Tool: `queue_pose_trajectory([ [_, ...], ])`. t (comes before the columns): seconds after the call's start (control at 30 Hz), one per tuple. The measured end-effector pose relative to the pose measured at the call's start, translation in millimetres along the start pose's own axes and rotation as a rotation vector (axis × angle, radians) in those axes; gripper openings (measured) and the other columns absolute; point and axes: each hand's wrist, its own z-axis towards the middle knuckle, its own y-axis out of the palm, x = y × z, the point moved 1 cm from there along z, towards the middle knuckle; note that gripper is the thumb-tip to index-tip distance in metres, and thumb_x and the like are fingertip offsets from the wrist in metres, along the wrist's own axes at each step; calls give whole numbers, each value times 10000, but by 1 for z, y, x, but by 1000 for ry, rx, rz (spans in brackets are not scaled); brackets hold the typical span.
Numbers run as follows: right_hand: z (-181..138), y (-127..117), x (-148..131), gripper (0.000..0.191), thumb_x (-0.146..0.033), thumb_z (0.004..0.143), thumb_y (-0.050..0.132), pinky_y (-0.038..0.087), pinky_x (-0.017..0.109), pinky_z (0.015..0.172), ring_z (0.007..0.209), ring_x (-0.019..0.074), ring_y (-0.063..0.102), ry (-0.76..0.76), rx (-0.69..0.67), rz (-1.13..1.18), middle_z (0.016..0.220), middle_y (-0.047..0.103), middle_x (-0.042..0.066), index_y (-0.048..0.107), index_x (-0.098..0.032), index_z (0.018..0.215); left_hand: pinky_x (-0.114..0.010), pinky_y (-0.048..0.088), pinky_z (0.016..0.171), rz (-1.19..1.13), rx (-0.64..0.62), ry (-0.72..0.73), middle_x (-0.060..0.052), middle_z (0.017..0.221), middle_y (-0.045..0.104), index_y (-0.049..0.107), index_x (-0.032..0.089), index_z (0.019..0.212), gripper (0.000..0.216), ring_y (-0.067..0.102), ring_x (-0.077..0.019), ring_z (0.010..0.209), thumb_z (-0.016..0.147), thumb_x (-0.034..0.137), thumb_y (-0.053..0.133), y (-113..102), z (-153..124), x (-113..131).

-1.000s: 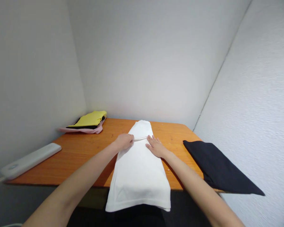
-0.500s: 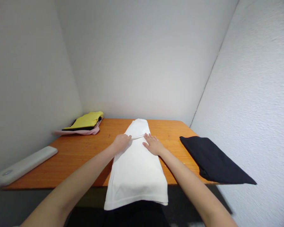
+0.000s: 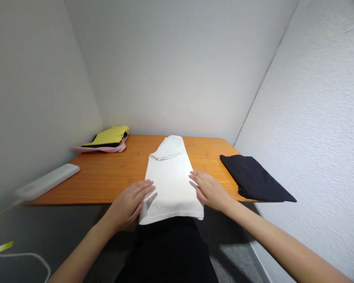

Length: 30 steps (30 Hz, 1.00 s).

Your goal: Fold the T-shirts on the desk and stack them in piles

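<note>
A folded white garment (image 3: 171, 181) lies lengthwise on the orange bench (image 3: 112, 177), its near end hanging over the front edge. The left hand (image 3: 129, 204) rests open with fingers together at its left edge; the right hand (image 3: 209, 190) lies flat and open against its right edge. A folded black cloth (image 3: 253, 179) lies to the right, well apart.

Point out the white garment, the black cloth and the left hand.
white garment (image 3: 171, 181), head view, flat middle of the folded fabric.
black cloth (image 3: 252, 179), head view, centre of its top face.
left hand (image 3: 129, 202), head view, back of the hand at the garment's near left edge.
</note>
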Motion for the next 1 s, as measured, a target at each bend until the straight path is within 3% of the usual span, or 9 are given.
queue_pose_trajectory([
  [0.1,-47,-4,-7,555,-107,814,436,351,455,1100,1319,266,391,-33,-24,-30,1425,435,163,443,-95,1368,-432,302,1153,126,18,54,-80,1519,375,356,215,1466,625,315,-230,1412,872,21,370,2,-30,4],
  [0.2,-70,7,-9,687,-69,767,475,341,472,1109,1372,299,315,-83,-73,-144,1491,347,178,349,-59,1442,-448,275,1162,240,12,116,-69,1532,354,391,269,1444,632,304,-237,1418,878,-12,379,13,-33,2],
  [0.33,-68,28,-9,503,-42,886,441,421,472,1033,1303,315,424,-73,16,-341,1430,433,206,440,-67,1389,-430,274,1165,286,118,153,-101,1429,500,540,219,1307,479,437,-211,1342,905,-6,411,28,-19,-3],
  [0.47,-52,34,-14,354,-72,944,451,467,464,965,1231,314,502,-142,156,-383,1353,524,194,553,-104,1281,-407,328,1138,202,171,134,-97,1322,602,583,201,1236,377,544,-188,1240,933,44,423,29,-14,-5],
  [0.57,-47,31,-19,312,-87,962,445,475,446,951,1216,281,523,-256,240,-290,1277,596,156,585,-147,1235,-420,375,1098,116,148,124,-91,1302,616,589,217,1219,348,549,-199,1230,954,89,403,22,-18,-3],
  [0.67,-49,25,-23,286,-121,978,419,487,438,919,1168,258,558,-269,288,-89,1201,640,137,594,-167,1199,-444,413,1051,-35,176,99,-108,1252,640,613,213,1144,263,554,-227,1217,952,156,443,13,-23,2],
  [0.83,-54,6,-34,252,-257,992,414,511,379,804,953,223,637,-107,347,348,1013,681,109,605,-190,1144,-401,493,922,-439,359,-3,-115,1101,679,623,209,1017,165,624,-226,1056,942,261,485,-9,-18,20],
  [1.0,-63,-28,-65,333,-442,992,413,491,304,618,716,199,642,15,483,558,797,673,69,654,-215,961,-336,512,699,-742,609,-104,-69,853,652,602,212,928,194,629,-207,801,930,383,509,-32,-14,47],
])
